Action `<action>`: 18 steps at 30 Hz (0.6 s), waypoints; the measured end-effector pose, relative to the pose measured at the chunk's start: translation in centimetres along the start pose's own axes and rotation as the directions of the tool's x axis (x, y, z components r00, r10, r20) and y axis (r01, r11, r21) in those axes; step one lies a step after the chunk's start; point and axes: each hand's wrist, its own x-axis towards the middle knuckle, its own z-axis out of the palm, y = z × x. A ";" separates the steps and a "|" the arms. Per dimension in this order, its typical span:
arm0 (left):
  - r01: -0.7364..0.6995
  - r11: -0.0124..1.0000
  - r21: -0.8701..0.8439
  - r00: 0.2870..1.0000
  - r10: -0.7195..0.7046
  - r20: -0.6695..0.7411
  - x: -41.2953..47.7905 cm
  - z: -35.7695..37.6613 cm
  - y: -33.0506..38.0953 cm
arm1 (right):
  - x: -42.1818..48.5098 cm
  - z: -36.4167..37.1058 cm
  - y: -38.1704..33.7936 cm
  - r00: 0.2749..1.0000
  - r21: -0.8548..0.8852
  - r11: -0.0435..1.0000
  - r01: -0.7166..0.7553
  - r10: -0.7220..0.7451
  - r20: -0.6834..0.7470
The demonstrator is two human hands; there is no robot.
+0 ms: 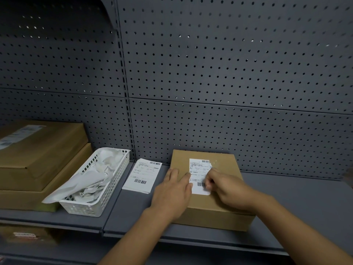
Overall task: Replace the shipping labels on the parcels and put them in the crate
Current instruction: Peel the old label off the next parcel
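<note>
Hands (198, 185) seemingly flat on label (199, 175)

Pressing flat with left hand (174, 190) on cardboard parcel (210, 205), fingertips touching shipping label (199, 176); pinching label's right edge with right hand (227, 186). Lying alongside on grey shelf (296, 197): loose labels (142, 175), white basket (99, 190).

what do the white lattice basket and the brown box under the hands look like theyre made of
White lattice basket: likely moulded plastic, given its uniform grid walls and slight sheen. Brown box: looks like matte corrugated cardboard, with a kraft colour and folded edges. White label on it: apparently paper, printed with barcodes.
</note>
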 end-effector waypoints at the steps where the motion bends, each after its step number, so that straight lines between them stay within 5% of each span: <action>1: -0.001 1.000 -0.003 1.000 0.001 0.000 0.0 0.0 0.0 | 0.0 -0.2 0.1 0.999 0.097 0.995 -0.008 0.011 -0.031; 4: -0.006 1.000 -0.005 1.000 0.006 0.003 0.0 -0.1 0.0 | -0.4 -1.1 1.0 1.000 0.296 0.955 0.011 -0.011 -0.004; 9: -0.003 1.000 -0.004 1.000 0.003 -0.001 0.0 0.0 -0.1 | -0.4 -1.5 1.1 0.996 0.334 0.941 0.047 -0.068 0.051; 18: -0.006 1.000 -0.016 1.000 0.006 -0.023 0.0 0.2 -0.2 | -1.3 0.0 -0.1 0.992 -0.101 0.986 0.129 -0.128 0.016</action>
